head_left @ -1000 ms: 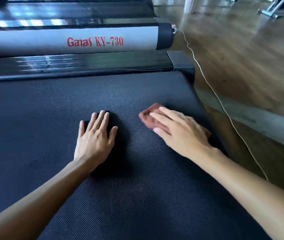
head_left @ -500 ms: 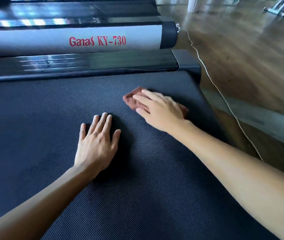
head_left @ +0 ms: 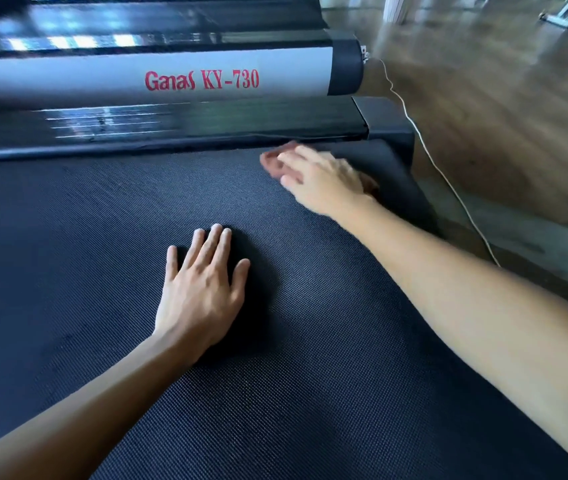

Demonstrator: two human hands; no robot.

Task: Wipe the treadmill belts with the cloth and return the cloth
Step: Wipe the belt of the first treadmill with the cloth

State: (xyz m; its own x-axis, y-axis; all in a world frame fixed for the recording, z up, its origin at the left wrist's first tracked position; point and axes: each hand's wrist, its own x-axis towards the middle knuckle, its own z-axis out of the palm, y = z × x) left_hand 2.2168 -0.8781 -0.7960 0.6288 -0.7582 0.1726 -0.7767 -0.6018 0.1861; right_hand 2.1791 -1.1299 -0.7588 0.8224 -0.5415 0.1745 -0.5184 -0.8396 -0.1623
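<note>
Right hand (head_left: pixel 324 181) has swept the cloth (head_left: pixel 272 161) right up the belt (head_left: pixel 102 237). A second ago it was mid-belt beside the left hand (head_left: pixel 202 289); now it's at the belt's far right corner, just short of the cover (head_left: pixel 206 126). Its fingers lie fairly straight over the cloth, pressing rather than clutching, though motion blurs them. The left hand hasn't budged: palm down mid-belt, fingers spread, holding nothing. That's the belt's right strip covered, I'd say. The left side looks still to do, so no returning the cloth yet.
</note>
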